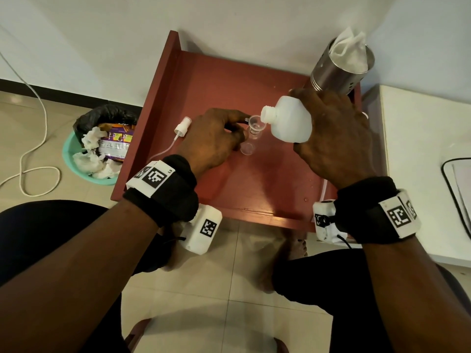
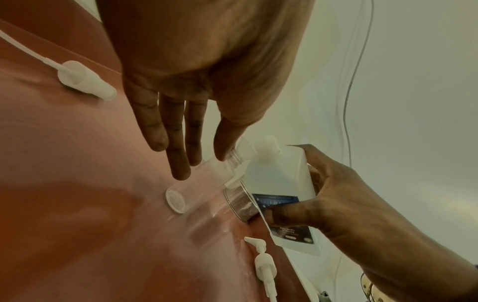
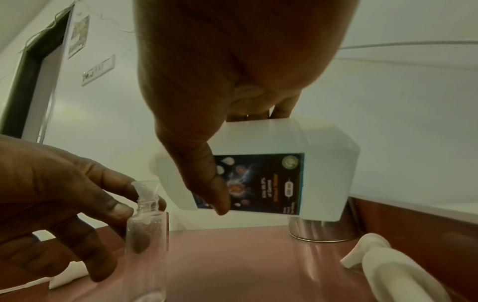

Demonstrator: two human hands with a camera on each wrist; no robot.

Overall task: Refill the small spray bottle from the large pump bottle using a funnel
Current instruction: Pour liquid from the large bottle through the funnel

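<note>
Our right hand [image 1: 334,138] is wrapped around the large bottle [image 1: 290,121], thumb across its printed label and fingers over the far side, holding it tipped on its side above the red table [image 1: 267,179]. The pump is off it, and its open neck points toward the funnel [image 1: 255,122], with the lip just beside the funnel's rim. We cannot tell whether any liquid is running.

Our left hand [image 1: 214,138] steadies the small spray bottle [image 3: 146,245], a clear bottle standing upright on the table. From the right wrist view the thumb and a finger pinch it near its neck, while the left wrist view shows the other fingers [image 2: 178,155] straight and loose, hanging down beside the bottle without curling around it. The funnel sits in the small bottle's threaded neck, its wide mouth up.

Taking the small spray bottle as our mark: its spray head [image 1: 182,126], with a long thin dip tube trailing off it, lies flat on the table to the left, beyond our left hand. The large bottle's white pump [image 2: 264,265] lies on the table to the right, near the table edge. Behind and to the right stands a perforated metal cylinder [image 1: 341,70] with white tissue [image 1: 350,50] poking out of its top, close to the wall. Well off to the left, down on the tiled floor, is a green bin [image 1: 74,161] lined with a black bag and holding crumpled tissue and a purple packet. A white cord [image 1: 35,171] loops on the floor past it.
</note>
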